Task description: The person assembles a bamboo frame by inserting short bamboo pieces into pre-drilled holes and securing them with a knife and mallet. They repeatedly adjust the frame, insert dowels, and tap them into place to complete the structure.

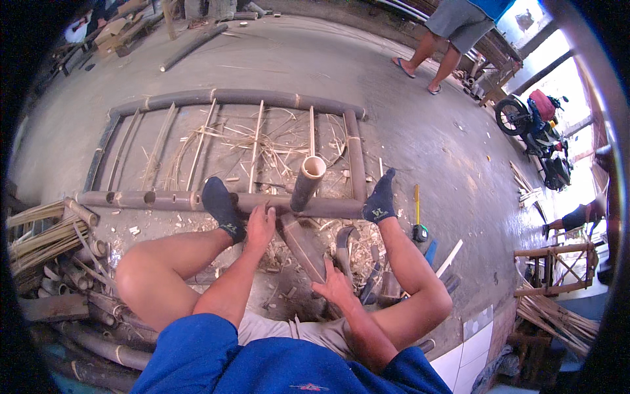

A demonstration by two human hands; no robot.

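On the floor before me lies a ladder-like bamboo frame (223, 96) with thin light slats across it. My left hand (261, 226) rests on its near pole (262, 201), fingers stretched out, beside my left foot. A flat brown bamboo piece (302, 248) runs from that pole toward my lap. My right hand (336, 284) grips its near end, thumb on one side and fingers on the other; the fingertips are partly hidden. A short hollow bamboo tube (307, 182) stands upright at the near pole. My right foot touches the pole's right end.
A curved blade (343, 240) lies right of the bamboo piece, among shavings. Farther right is a tape measure (420, 232), pulled out. Bamboo poles (108, 348) and split strips (46, 236) are piled at left. Another person (453, 39) stands far right, near a motorcycle (535, 121).
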